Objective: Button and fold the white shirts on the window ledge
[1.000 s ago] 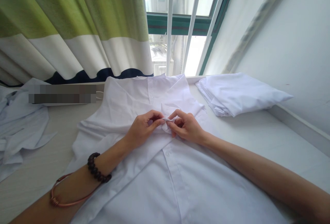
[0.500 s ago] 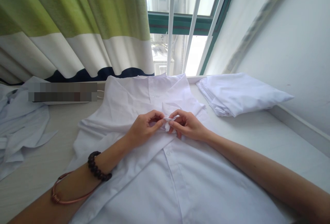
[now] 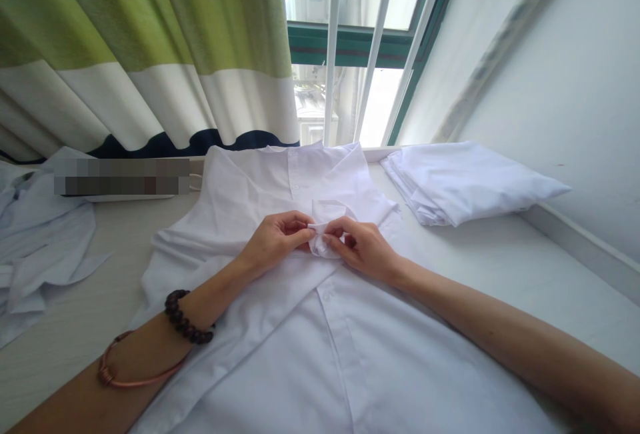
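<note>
A white button-front shirt (image 3: pixel 280 361) lies spread out in front of me, its sleeves folded across the body. Over its middle, both hands pinch the same gathered bit of white cloth, which looks like a sleeve cuff (image 3: pixel 321 245). My left hand (image 3: pixel 278 239) grips the cuff's left edge between thumb and fingers. On the other side, my right hand (image 3: pixel 364 248) is closed on the cuff, thumb and index finger pressed to the cloth. Whether a button lies between the fingertips is hidden. A dark beaded bracelet (image 3: pixel 186 319) and a reddish-brown bangle circle my left forearm.
Folded white cloth (image 3: pixel 470 181) lies at the back right beside the wall. More crumpled white clothing (image 3: pixel 45 241) is at the left, near a blurred-out box-like item (image 3: pixel 123 177). Green and cream curtains (image 3: pixel 200 41) and a barred window stand behind the white surface (image 3: pixel 565 287).
Both hands have shifted slightly to the left at the cuff, and its gathered cloth has turned and opened out a little. The shirt body stays in place.
</note>
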Demonstrator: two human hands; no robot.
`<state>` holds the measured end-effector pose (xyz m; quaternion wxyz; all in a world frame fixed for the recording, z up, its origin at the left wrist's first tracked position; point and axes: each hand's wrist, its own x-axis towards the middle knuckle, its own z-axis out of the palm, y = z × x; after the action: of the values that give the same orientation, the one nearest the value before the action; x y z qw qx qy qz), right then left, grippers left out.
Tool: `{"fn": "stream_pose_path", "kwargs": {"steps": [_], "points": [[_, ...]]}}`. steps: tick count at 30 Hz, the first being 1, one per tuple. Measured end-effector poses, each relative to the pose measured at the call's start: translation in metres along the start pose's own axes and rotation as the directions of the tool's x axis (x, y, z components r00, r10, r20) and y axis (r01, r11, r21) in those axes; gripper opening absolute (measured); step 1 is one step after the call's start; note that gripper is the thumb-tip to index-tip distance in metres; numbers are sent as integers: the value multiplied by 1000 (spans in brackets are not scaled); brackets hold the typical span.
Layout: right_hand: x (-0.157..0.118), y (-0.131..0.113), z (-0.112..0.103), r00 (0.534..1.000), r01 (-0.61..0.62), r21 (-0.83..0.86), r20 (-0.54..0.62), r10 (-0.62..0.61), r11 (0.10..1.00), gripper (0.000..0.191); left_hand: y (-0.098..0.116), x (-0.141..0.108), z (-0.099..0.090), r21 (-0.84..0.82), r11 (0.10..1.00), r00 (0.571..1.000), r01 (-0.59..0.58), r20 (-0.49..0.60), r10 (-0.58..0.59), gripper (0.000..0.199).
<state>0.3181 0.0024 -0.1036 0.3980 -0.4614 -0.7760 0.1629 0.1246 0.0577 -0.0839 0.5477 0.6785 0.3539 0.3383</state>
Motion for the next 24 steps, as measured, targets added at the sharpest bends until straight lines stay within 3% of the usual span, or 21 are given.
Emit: {"fn": "stream_pose_path", "kwargs": {"steps": [8,14,20,24], "points": [[-3,3,-1,992,114,-97,-40,-118,989,15,3,-5,2,35,998,998,46,42,-47,23],[-3,2,-2,988,145,-69,-34,-148,987,15,1,-6,2,7,999,999,36,38,-36,24],[-4,0,-1,1000,27,-12,-3,-27,1000,13,-1,-5,-3,16,1000,994,15,110,-16,23],[-1,0,-2,996,-79,18,33,78,997,28,-1,-4,-5,33,999,994,12,111,-15,26]]}}
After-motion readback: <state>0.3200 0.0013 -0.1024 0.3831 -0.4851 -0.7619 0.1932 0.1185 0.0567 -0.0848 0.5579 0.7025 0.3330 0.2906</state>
